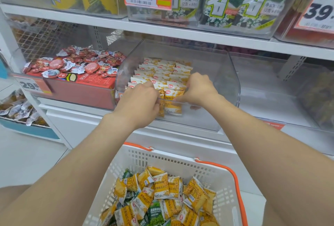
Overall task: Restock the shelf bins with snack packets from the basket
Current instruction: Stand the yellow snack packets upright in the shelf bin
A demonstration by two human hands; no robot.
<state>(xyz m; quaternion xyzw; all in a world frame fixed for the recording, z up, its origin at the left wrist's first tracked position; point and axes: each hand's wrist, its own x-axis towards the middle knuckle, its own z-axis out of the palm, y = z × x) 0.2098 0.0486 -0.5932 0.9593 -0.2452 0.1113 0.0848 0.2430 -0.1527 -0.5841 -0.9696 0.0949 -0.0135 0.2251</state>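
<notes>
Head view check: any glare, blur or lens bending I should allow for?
Head view: even light, no hard shadows; clear bin walls carry faint reflections; shelf edge bows from the wide lens; corners soft; left hand, right hand and packets sharp.

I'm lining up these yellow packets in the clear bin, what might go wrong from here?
1. The front packets are gripped between your left hand and right hand. The clear bin is bare to their right, so the rows may slump sideways on release.
2. The basket mixes green packets with yellow ones, so one might land in the wrong bin.
</notes>
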